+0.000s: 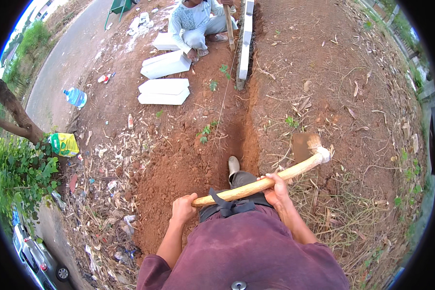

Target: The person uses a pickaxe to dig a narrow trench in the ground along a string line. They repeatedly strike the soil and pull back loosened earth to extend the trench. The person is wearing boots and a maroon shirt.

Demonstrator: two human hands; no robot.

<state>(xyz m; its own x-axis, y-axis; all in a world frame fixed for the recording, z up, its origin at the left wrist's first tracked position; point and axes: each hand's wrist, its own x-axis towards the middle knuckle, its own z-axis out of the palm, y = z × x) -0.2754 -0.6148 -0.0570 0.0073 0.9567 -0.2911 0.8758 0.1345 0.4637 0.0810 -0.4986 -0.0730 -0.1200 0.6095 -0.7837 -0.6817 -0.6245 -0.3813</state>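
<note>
Across the front of my body I hold a hoe (pixel 249 189) by its pale wooden handle. My left hand (pixel 184 208) is wrapped round the handle's butt end. Further along, my right hand (pixel 276 190) grips it near the middle. The hoe's brownish blade (pixel 305 146) is at the far right end, beside a pale lump at the joint, over the soil right of the trench. A narrow trench (pixel 237 135) in red earth runs away from me, and a light boot (pixel 233 166) of mine stands in it. Loose dug soil (pixel 169 179) lies along the trench's left side.
A co-worker (pixel 196 24) crouches by a row of white blocks (pixel 246 38) set in the trench, holding a wooden piece. White block stacks (pixel 164 91) lie left of the trench. A string (pixel 222 104) runs beside it. A water jug (pixel 75 97) and yellow-green sack (pixel 64 144) stand farther left.
</note>
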